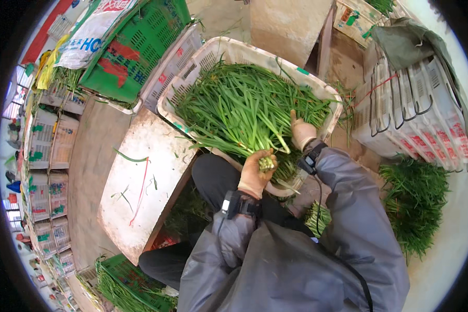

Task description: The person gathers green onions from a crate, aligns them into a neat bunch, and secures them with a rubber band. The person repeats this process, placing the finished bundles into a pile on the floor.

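A large white plastic crate [228, 45] stands before me, heaped with long flat green leaves, seemingly Chinese chives [234, 93]. My left hand [257, 171], in a soiled glove with uncovered fingertips, is closed round the pale stem ends of a bunch of green stalks [253, 132] at the crate's near edge. The leaves of that bunch fan out over the heap. My right hand [302, 130], also gloved, rests among the leaves near the crate's right side, beside a bent pale stalk [284, 144]. Its index finger points away from me; whether its fingers hold a stalk I cannot tell.
At left stands a pale board [132, 183] with a red string [144, 183] and leaf scraps. Beyond it is a green crate [136, 50]. Stacked white crates [409, 113] with metal hooks stand at right, above green bundles [413, 206]. Another green crate [128, 273] lies lower left.
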Motion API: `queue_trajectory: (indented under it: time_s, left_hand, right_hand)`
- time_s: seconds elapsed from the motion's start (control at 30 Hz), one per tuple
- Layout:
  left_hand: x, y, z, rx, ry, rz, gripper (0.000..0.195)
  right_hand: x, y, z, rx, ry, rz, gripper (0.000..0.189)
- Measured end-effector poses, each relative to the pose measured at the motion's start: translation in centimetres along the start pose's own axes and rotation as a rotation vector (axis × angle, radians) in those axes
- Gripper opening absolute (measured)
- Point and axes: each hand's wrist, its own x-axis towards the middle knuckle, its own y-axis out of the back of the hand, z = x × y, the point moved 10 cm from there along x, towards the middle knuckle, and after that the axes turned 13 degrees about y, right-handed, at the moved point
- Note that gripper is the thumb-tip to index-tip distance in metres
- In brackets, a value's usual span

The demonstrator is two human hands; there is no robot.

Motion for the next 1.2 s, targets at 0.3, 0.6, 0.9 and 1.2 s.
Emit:
queue_trajectory:
  time_s: [0.3, 0.6, 0.9, 1.2]
  left_hand:
    - [-3.4, 0.6, 3.3, -0.015, -0.076, -0.019, 0.019]
    - [-0.3, 1.9, 1.5, 0.105, -0.035, 0.064, 0.022]
    - [-0.3, 1.5, 1.2, 0.175, -0.092, 0.102, 0.019]
    - [-1.0, 2.4, 2.1, 0.170, -0.131, 0.137, 0.015]
  right_hand:
    - [-0.9, 5.6, 2.9, -0.081, 0.021, 0.011, 0.106]
    - [-6.9, 10.7, -6.9, 0.567, 0.368, 0.617, 0.052]
    - [-5.1, 8.7, -12.3, 1.026, 0.478, 0.423, 0.031]
    - [-2.8, 10.4, -7.2, 0.244, 0.241, 0.607, 0.085]
